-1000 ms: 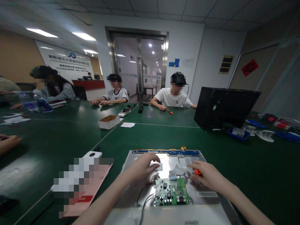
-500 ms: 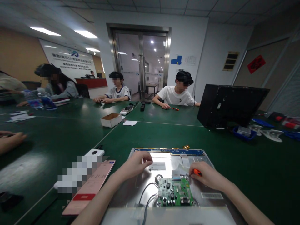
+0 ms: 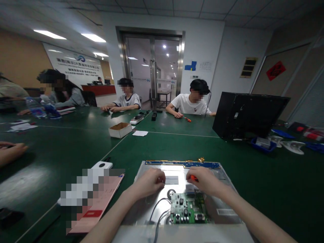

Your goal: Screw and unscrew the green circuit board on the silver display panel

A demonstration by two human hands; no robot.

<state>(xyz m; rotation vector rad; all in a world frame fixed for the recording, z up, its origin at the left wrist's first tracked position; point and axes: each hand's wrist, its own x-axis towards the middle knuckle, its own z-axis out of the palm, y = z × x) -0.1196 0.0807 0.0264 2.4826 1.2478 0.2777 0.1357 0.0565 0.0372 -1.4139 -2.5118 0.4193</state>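
Right now, the right hand [image 3: 202,179] has its fingers closed around an orange-handled tool [image 3: 194,178], above the metal panel [image 3: 181,174] lying on the green table [image 3: 162,145]. The left hand [image 3: 151,179] is near the panel's left side, fingers curled in — whether they grip anything, I cannot tell. Between the forearms, a green circuit board [image 3: 187,210] sits on the panel.

- Lower centre of the frame: the panel [image 3: 143,206] lies on the worktop [image 3: 162,146], with the circuit board [image 3: 189,210] on it.
- Over the panel, the tool [image 3: 194,178] sits in the right hand [image 3: 202,180].
- Left of the panel: the power strip [image 3: 103,165], beside the flat item [image 3: 107,194].
- Beyond them, left of centre: the box [image 3: 119,131], left of the paper [image 3: 140,133].
- Right: the monitor [image 3: 255,114], near the tray [image 3: 258,147].
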